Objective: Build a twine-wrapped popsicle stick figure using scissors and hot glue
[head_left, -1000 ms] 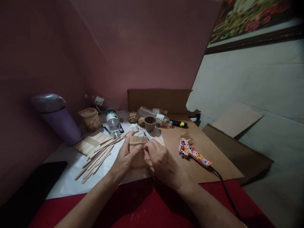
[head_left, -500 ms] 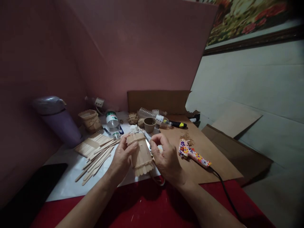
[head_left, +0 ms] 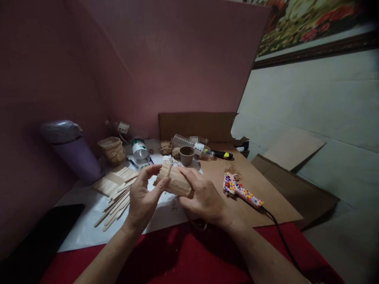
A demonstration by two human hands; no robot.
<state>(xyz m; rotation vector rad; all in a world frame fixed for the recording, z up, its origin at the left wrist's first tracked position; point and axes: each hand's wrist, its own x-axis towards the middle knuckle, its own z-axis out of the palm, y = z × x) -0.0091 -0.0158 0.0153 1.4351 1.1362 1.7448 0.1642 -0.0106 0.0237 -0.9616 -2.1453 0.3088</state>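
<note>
Between my two hands, above the white paper (head_left: pixel 161 215), is a small container made of craft sticks (head_left: pixel 175 180) with twine around it, lying on its side. My left hand (head_left: pixel 145 193) grips its left end, the thumb on the near side and the fingers on top. Around its right end my right hand (head_left: pixel 203 197) is closed, with fingers over the top and thumb underneath. A loose pile of craft sticks (head_left: pixel 120 199) fans out left of my left hand. The flower-patterned glue gun (head_left: pixel 241 191) lies on cardboard to the right of my right hand.
Behind the hands stand a brown cup (head_left: pixel 187 156), twine balls (head_left: pixel 166 147) and plastic bottles (head_left: pixel 140 152). A finished-looking stick pot (head_left: pixel 113 152) and a purple tumbler (head_left: pixel 75 154) are at left. The glue gun's black cord (head_left: pixel 281 236) runs over the cardboard (head_left: pixel 266 211) and red cloth (head_left: pixel 166 260).
The stick container has turned from upright to sideways. My right hand, which was pinching beside it, has moved onto its right end. My left hand has shifted slightly left.
</note>
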